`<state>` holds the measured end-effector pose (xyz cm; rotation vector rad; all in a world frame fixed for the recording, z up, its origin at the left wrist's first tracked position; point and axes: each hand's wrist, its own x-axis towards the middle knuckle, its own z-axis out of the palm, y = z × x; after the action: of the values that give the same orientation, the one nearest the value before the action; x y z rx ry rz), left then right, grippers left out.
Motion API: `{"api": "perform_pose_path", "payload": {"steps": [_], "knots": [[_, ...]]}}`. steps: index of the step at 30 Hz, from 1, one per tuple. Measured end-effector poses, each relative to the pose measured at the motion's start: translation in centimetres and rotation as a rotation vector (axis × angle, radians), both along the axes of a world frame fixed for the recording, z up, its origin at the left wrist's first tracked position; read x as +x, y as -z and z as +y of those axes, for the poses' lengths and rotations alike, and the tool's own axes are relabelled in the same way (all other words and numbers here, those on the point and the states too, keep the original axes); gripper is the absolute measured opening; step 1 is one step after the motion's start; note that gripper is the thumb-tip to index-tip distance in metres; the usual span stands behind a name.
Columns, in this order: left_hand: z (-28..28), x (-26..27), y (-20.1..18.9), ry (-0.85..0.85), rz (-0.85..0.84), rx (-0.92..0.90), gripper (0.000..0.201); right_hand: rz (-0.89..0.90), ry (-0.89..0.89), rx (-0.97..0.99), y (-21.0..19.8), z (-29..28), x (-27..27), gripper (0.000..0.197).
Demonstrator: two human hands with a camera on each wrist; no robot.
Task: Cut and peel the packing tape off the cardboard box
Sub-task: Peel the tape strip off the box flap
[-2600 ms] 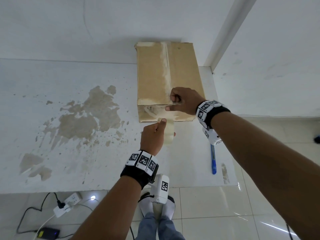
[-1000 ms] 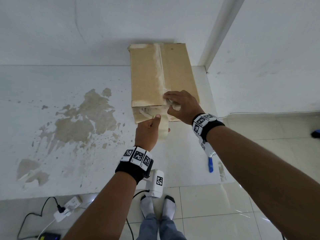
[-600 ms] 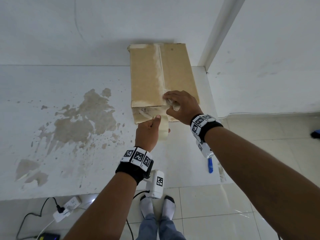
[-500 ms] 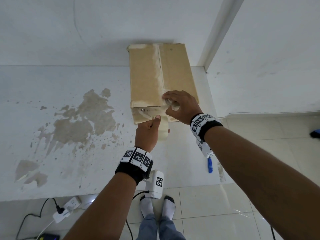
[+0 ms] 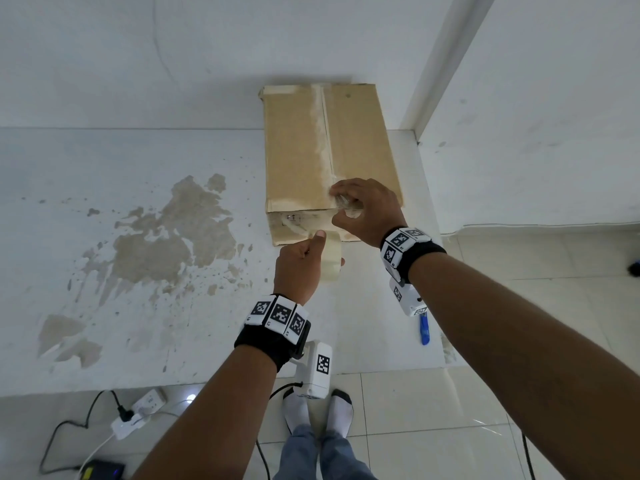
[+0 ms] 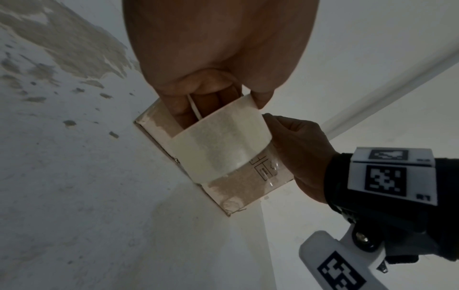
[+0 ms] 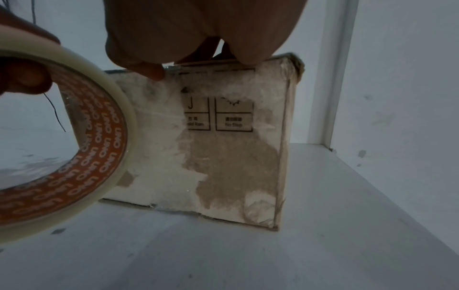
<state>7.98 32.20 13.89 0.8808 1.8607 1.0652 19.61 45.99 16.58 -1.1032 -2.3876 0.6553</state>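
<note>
A brown cardboard box (image 5: 329, 140) lies on a white slab against the wall, with a whitish torn strip along its top seam. My right hand (image 5: 343, 207) sits at the box's near top edge, fingers and thumb curled round a crumpled bit of clear packing tape (image 5: 350, 201). In the right wrist view the fingertips (image 7: 151, 70) press on that edge above the box's torn, printed front face (image 7: 236, 157). My left hand (image 5: 313, 251) grips a roll of clear tape (image 5: 333, 259) just in front of the box; its fingers go through the roll's (image 6: 218, 145) core.
A blue cutter (image 5: 424, 329) lies on the slab under my right wrist. The slab (image 5: 156, 237) has flaked paint patches on the left. A wall corner stands right of the box. A power strip (image 5: 138, 410) and cables lie on the tiled floor near my feet.
Earlier my right hand was a tight fist at the box edge; now its fingers arch over the edge round the crumpled tape. The left hand with the roll has moved closer to the box front.
</note>
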Motion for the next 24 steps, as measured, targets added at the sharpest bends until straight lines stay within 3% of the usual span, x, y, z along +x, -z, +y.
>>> {"api": "perform_pose_path", "payload": {"steps": [3,8,15,20,24], "knots": [[0.2,-0.3,1.1,-0.026,-0.017,-0.008,0.089,-0.033,-0.026,0.011,-0.2,0.4,0.4,0.042],[0.1,0.1,0.3,-0.007,-0.051,0.01,0.058,-0.008,-0.005,-0.007,-0.2,0.2,0.0,0.04],[-0.1,0.4,0.0,0.006,-0.008,-0.008,0.061,0.028,0.025,-0.006,0.2,0.1,-0.3,0.036],[-0.3,0.2,1.0,-0.04,-0.073,-0.044,0.09,0.07,0.085,0.051,0.6,-0.3,-1.2,0.032],[-0.6,0.5,0.2,-0.02,-0.111,-0.003,0.07,0.058,0.062,0.066,0.3,-0.3,-1.0,0.033]]}}
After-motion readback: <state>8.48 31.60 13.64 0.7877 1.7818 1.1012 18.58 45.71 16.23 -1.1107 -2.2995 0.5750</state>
